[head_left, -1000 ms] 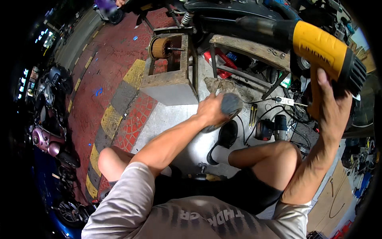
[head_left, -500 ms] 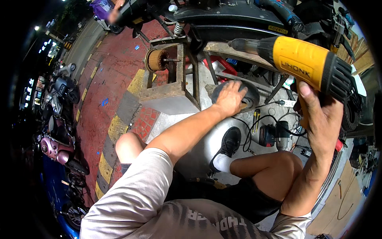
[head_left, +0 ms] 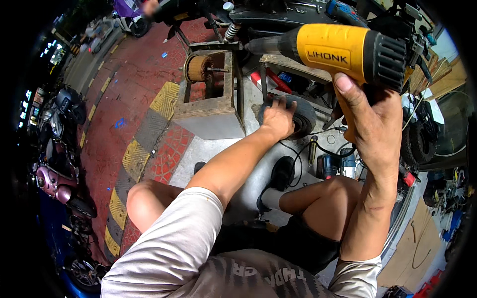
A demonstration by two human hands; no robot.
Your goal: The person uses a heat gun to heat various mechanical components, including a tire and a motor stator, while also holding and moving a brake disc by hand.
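Observation:
My right hand (head_left: 370,111) grips the handle of a yellow and black heat gun (head_left: 335,52), raised at the upper right with its nozzle toward the left. My left hand (head_left: 279,119) reaches forward and holds a black wheel (head_left: 304,119) on the floor, its fingers curved over the top. The palm side of that hand is hidden. Left of the wheel, a copper-wound motor core (head_left: 200,68) with a shaft lies across the top of an open wooden box stand (head_left: 206,105). The heat gun's nozzle passes right of the core, apart from it.
A power drill (head_left: 338,164) and a yellow-black tool (head_left: 312,150) lie near my foot, with a black cable (head_left: 298,166) looping beside them. A low wooden bench (head_left: 293,67) stands behind the wheel. Parked scooters (head_left: 57,176) line the left. A yellow-black ramp (head_left: 136,159) edges the red paving.
The view has shifted. The heat gun in my right hand has moved left and up, its nozzle nearer the motor core. My left hand stays on the wheel.

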